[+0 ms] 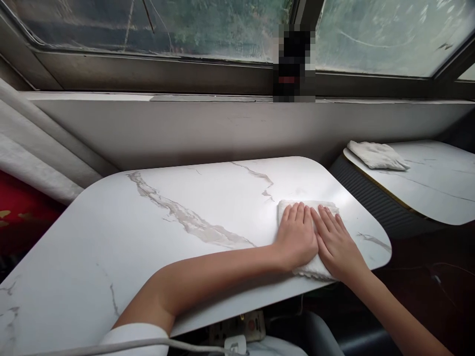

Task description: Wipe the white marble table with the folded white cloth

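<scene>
A folded white cloth [315, 268] lies flat on the right part of a white marble-patterned tabletop [141, 247]. My left hand [297, 237] presses down on the cloth's left side, palm down, its fingers stretched toward the window. Beside it my right hand [337, 244] rests flat on the cloth's right side, fingers extended and slightly apart. The two hands touch or nearly touch near the thumbs. Parts of the cloth show above the fingertips and below the palms; the rest is hidden under the hands.
A second white cloth [378, 155] lies on another marble-patterned table [441, 173] at the right. Windows [222, 29] and a sill [111, 97] run behind. A cable [148, 342] crosses the bottom left, near a power strip [256, 324]. A white curtain [33, 143] hangs left.
</scene>
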`<state>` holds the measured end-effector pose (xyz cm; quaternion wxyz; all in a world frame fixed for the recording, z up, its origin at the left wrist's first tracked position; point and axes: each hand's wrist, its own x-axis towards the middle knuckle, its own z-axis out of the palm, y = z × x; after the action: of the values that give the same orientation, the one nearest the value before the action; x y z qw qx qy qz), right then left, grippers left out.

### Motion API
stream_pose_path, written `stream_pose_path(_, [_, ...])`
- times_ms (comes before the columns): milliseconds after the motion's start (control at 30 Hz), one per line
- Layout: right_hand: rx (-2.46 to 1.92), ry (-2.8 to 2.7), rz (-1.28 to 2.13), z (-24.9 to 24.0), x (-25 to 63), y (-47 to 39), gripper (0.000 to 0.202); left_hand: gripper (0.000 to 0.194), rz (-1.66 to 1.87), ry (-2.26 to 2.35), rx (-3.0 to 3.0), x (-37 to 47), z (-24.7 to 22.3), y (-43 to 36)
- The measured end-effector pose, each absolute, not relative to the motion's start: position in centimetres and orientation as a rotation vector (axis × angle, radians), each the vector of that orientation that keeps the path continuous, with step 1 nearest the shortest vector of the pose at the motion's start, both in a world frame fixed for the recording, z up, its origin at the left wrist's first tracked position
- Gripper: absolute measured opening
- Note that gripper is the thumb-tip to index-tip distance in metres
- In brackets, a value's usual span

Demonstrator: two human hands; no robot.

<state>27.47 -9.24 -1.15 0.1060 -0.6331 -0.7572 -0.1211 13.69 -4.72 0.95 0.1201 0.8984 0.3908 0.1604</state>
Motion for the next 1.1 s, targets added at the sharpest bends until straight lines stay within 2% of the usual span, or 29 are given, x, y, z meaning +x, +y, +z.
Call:
stream_pose_path(367, [-1.853,-2.274,-0.275,-0.5,24.7,9.8,0.053,0.048,0.583,1.545,2.524,12.5,0.1,11.8])
stream_pose_path(567, [-1.826,-2.288,-0.268,-0.2,23.4,15.7,0.051,0.047,0.590,1.658,2.489,11.6,-0.2,17.2])
stream_pose_path(867, [-1.770,-2.293,-0.239,-0.4,23.7,15.9,0.052,0.048,0.599,1.718,2.483,11.7,-0.6,17.1])
stream_pose_path(1100, [-1.753,-2.256,-0.251,-0.9,22.7,8.3,0.052,0.049,0.554,1.626,2.545,10.3,-0.2,10.0])
